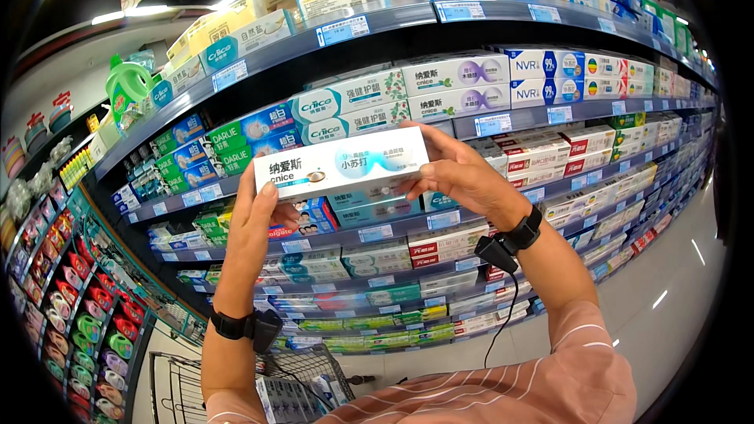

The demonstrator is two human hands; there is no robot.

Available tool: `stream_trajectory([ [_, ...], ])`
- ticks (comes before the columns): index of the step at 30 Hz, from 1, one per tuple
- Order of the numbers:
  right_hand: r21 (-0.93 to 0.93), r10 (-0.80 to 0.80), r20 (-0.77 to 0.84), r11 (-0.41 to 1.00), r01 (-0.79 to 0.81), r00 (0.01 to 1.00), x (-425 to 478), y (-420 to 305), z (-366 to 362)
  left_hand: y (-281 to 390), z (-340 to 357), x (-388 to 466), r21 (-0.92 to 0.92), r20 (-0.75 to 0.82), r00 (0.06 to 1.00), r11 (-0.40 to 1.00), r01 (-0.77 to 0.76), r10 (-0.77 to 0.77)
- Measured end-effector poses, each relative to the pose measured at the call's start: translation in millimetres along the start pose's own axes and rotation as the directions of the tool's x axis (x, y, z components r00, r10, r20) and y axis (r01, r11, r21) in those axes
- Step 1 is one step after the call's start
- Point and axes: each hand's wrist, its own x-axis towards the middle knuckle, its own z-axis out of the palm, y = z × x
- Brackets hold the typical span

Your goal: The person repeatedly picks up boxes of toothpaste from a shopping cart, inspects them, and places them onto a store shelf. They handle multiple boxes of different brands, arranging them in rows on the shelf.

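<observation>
A white Cnice toothpaste box (pixel 321 160) is held up level between both hands, its printed front turned towards me. My left hand (pixel 250 218) grips its left end, with the thumb on the lower front edge. At the other end, my right hand (pixel 459 171) pinches the box between thumb and fingers. Just behind it, partly hidden, are a shelf's stacked Cnice boxes (pixel 347 100) and green Darlie boxes (pixel 231 144). Each wrist wears a black strap with a small black device.
Long shelves (pixel 495 125) of toothpaste boxes curve across the view, with price tags along their edges. Below at left stands a wire shopping cart (pixel 171 386) holding several boxes (pixel 288 400). Another rack (pixel 88 306) with colourful bottles lines the left. Tiled floor (pixel 648 324) extends at right.
</observation>
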Motion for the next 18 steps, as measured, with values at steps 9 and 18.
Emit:
stream_trajectory([
  [9,-0.036,-0.026,-0.001,0.999,0.026,1.0,-4.2,-4.1,-3.7,3.0,8.2,-2.9,0.005,-0.001,1.0,1.0,-0.01,0.011],
  [18,-0.055,-0.023,0.011,0.998,0.023,1.0,-0.9,-2.0,-7.8,5.1,8.9,-4.7,0.041,-0.026,0.999,0.999,-0.021,0.022],
])
